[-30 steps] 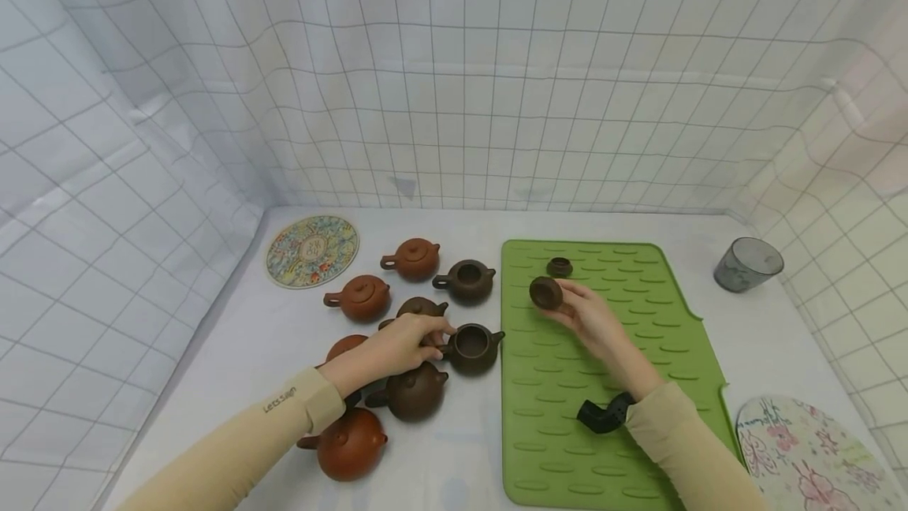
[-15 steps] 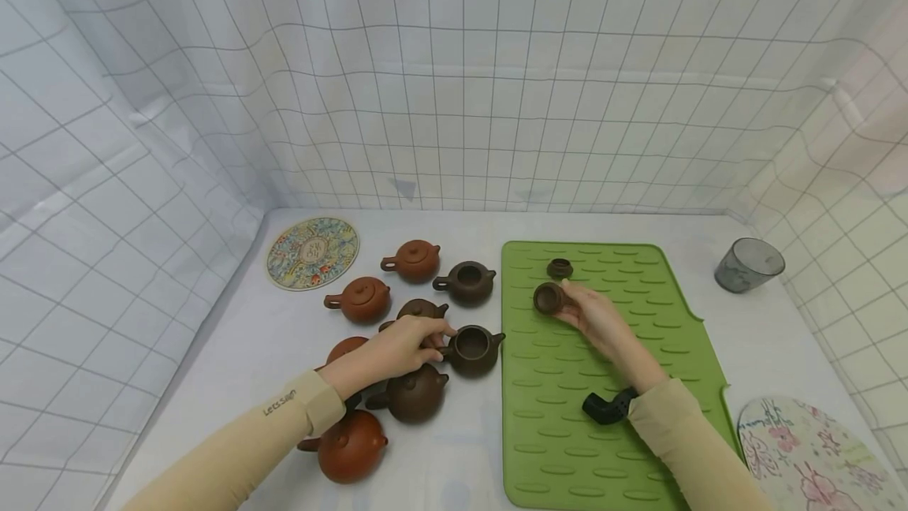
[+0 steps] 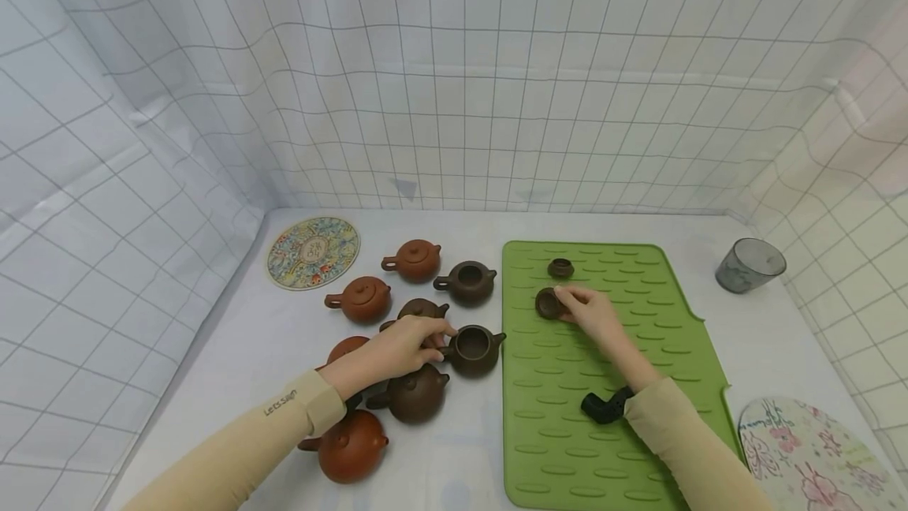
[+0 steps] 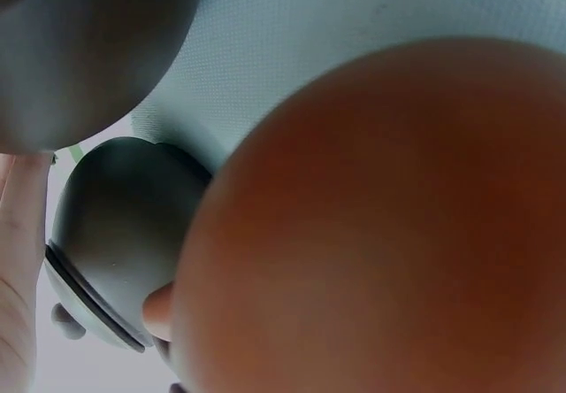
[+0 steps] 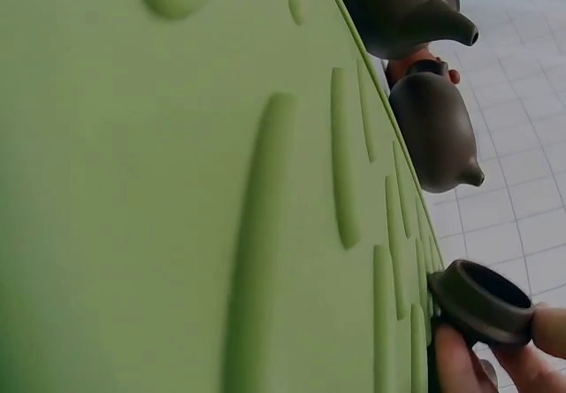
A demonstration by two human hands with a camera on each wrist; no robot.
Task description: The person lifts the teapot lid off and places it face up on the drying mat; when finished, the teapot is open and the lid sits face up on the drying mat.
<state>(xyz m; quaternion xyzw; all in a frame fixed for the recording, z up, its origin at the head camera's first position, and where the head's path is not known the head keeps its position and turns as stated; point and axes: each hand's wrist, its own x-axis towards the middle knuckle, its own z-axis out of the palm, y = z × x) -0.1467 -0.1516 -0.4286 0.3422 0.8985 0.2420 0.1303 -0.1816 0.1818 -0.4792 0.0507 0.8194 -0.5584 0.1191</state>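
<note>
The right hand [image 3: 592,318] has its grip nearly closed, pinching a lid [image 3: 545,304], hollow side showing, on or over the far left of the mat [image 3: 549,465], I cannot tell which; another lid [image 3: 560,268] rests just beyond it; the left hand [image 3: 404,344] has its grip drawn in at the handle [image 3: 445,352] of a lidless pot [image 3: 474,351], upright on the desk [image 3: 447,448] just left of the mat

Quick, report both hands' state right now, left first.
Left hand: closed, holding the nearer lidless, round, dark brown clay teapot.
Right hand: closed, pinching a small, round, dark brown clay lid.
</note>
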